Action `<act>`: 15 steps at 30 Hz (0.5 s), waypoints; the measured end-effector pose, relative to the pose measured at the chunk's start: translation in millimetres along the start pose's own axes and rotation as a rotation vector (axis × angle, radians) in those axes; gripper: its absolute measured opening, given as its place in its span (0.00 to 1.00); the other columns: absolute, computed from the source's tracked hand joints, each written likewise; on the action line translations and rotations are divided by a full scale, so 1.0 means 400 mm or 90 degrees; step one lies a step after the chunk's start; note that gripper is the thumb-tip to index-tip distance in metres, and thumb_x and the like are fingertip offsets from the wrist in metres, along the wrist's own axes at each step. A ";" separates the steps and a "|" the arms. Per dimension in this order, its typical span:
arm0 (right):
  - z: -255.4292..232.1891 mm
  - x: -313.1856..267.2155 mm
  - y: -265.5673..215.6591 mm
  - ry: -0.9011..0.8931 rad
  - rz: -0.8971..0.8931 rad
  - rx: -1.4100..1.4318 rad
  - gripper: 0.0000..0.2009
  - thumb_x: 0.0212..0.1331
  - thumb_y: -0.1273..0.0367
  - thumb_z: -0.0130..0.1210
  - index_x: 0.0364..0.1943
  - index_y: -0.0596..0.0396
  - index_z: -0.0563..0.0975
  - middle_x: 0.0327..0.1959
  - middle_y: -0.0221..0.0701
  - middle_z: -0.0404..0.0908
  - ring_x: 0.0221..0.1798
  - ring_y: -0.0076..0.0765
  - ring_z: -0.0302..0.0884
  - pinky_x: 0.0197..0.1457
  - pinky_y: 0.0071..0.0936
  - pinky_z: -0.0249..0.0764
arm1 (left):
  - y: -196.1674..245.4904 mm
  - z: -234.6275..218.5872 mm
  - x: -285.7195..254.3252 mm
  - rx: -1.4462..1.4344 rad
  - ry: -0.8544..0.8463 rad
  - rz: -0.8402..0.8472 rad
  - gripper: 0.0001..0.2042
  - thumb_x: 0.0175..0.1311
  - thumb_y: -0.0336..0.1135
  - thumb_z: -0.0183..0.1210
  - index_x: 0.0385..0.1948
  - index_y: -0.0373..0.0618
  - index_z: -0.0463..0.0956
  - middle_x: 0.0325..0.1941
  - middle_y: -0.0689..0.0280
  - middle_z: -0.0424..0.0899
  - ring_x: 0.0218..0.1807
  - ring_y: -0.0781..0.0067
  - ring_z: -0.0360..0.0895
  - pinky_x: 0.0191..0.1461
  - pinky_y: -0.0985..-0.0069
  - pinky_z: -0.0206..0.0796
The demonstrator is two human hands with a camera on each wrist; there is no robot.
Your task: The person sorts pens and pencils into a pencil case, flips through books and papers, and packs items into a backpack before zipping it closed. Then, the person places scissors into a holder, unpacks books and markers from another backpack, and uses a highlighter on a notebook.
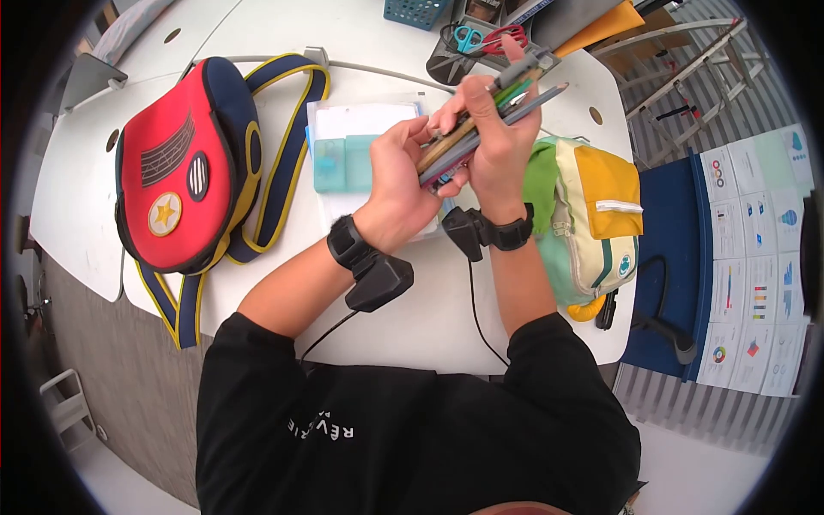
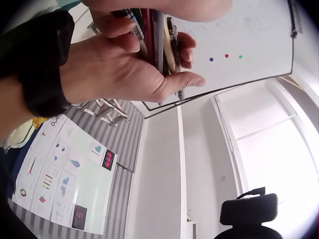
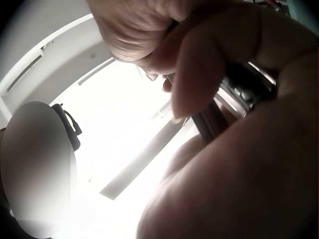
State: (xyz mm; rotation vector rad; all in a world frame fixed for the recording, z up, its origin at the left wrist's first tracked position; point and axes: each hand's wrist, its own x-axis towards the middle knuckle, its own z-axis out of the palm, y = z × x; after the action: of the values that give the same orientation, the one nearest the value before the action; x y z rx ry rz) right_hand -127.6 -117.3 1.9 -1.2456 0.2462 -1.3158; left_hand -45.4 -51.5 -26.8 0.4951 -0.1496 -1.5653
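Both hands are raised over the table around one bundle of pens and pencils (image 1: 450,156), which slants up to the right in the head view. My left hand (image 1: 396,176) grips the lower ends, its thumb along the bundle in the left wrist view. Higher up, my right hand (image 1: 502,154) holds the same bundle with its fingers wrapped round it. Green, grey and wood-coloured shafts stick out past the right hand. Below the hands, a translucent teal case (image 1: 342,176) lies on a stack of white paper or books (image 1: 365,120).
A red and navy bag (image 1: 172,120) with a long strap lies on the left of the white table (image 1: 386,318). To the right sits a cream, green and yellow backpack (image 1: 592,232). A desk organizer with scissors (image 1: 468,39) stands at the back. Cables hang from both wrist cameras.
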 end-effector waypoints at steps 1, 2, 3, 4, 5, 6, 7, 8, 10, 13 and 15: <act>0.008 -0.007 0.004 -0.013 0.014 -0.028 0.30 0.59 0.78 0.62 0.64 0.63 0.60 0.23 0.30 0.76 0.22 0.29 0.78 0.30 0.29 0.77 | 0.000 -0.021 0.005 -0.003 0.001 0.003 0.17 0.70 0.44 0.37 0.40 0.42 0.71 0.34 0.57 0.78 0.24 0.63 0.72 0.24 0.73 0.58; 0.014 -0.007 0.004 -0.028 0.024 -0.056 0.30 0.59 0.78 0.63 0.64 0.64 0.61 0.22 0.30 0.77 0.23 0.29 0.79 0.30 0.27 0.77 | 0.004 -0.051 0.014 0.012 -0.062 0.005 0.17 0.71 0.45 0.36 0.41 0.43 0.71 0.33 0.58 0.77 0.25 0.63 0.72 0.24 0.73 0.58; 0.009 -0.011 0.009 -0.045 0.040 -0.081 0.25 0.59 0.78 0.62 0.58 0.68 0.65 0.24 0.32 0.79 0.24 0.28 0.80 0.32 0.25 0.76 | 0.005 -0.071 0.023 0.028 -0.126 0.006 0.18 0.72 0.45 0.36 0.42 0.43 0.71 0.33 0.59 0.76 0.25 0.64 0.72 0.24 0.73 0.58; 0.006 -0.009 0.008 -0.048 0.035 -0.080 0.25 0.59 0.78 0.62 0.58 0.68 0.65 0.24 0.32 0.79 0.24 0.28 0.80 0.32 0.25 0.76 | 0.009 -0.054 0.018 0.030 -0.129 0.009 0.18 0.72 0.45 0.36 0.42 0.43 0.71 0.33 0.59 0.76 0.25 0.64 0.72 0.24 0.73 0.58; 0.002 -0.004 0.004 -0.057 0.068 -0.121 0.21 0.59 0.78 0.62 0.55 0.68 0.68 0.24 0.32 0.79 0.25 0.28 0.81 0.33 0.25 0.76 | 0.009 -0.028 0.010 0.053 -0.092 0.012 0.18 0.73 0.46 0.35 0.43 0.43 0.70 0.33 0.59 0.76 0.25 0.64 0.72 0.24 0.73 0.57; -0.004 0.001 -0.001 -0.064 0.103 -0.162 0.17 0.60 0.77 0.61 0.51 0.68 0.70 0.24 0.32 0.79 0.26 0.28 0.81 0.33 0.24 0.77 | 0.007 -0.010 0.003 0.074 -0.053 0.013 0.19 0.74 0.47 0.34 0.44 0.43 0.70 0.33 0.60 0.75 0.26 0.65 0.71 0.24 0.74 0.57; -0.018 0.009 -0.011 -0.058 0.114 -0.196 0.11 0.62 0.74 0.60 0.43 0.64 0.72 0.24 0.33 0.79 0.32 0.32 0.84 0.38 0.26 0.78 | 0.003 -0.003 0.001 0.076 -0.057 0.013 0.19 0.74 0.47 0.34 0.44 0.43 0.70 0.33 0.60 0.75 0.26 0.65 0.71 0.24 0.74 0.57; -0.037 0.021 -0.014 -0.056 0.109 -0.199 0.11 0.62 0.74 0.60 0.43 0.64 0.72 0.24 0.33 0.79 0.32 0.32 0.84 0.38 0.26 0.78 | 0.000 0.003 0.000 0.070 -0.090 -0.002 0.20 0.75 0.49 0.35 0.45 0.42 0.70 0.34 0.59 0.75 0.27 0.64 0.72 0.27 0.73 0.59; -0.073 0.042 -0.022 -0.073 0.153 -0.101 0.10 0.62 0.71 0.60 0.39 0.61 0.72 0.25 0.34 0.80 0.40 0.38 0.85 0.44 0.30 0.79 | -0.007 0.010 0.008 0.062 -0.128 -0.019 0.22 0.75 0.51 0.36 0.46 0.41 0.70 0.34 0.59 0.76 0.28 0.63 0.74 0.29 0.73 0.61; -0.103 0.056 -0.042 -0.110 0.216 -0.092 0.10 0.62 0.68 0.60 0.37 0.57 0.70 0.28 0.35 0.80 0.49 0.46 0.83 0.54 0.38 0.77 | -0.006 0.009 0.014 0.205 -0.267 -0.039 0.14 0.73 0.42 0.51 0.49 0.39 0.67 0.38 0.55 0.80 0.33 0.60 0.79 0.35 0.68 0.70; -0.112 0.052 -0.047 -0.204 0.278 -0.088 0.11 0.61 0.66 0.59 0.37 0.55 0.70 0.30 0.36 0.81 0.51 0.49 0.83 0.58 0.47 0.75 | 0.010 0.034 -0.010 0.216 -0.246 -0.056 0.12 0.71 0.38 0.53 0.48 0.40 0.67 0.35 0.56 0.80 0.30 0.60 0.79 0.34 0.66 0.72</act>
State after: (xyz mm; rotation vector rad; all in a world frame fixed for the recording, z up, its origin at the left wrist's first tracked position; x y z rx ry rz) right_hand -165.0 -153.9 8.8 -1.4031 0.3595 -0.7243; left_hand -47.2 -50.9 -12.3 0.4609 -0.7049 -1.7183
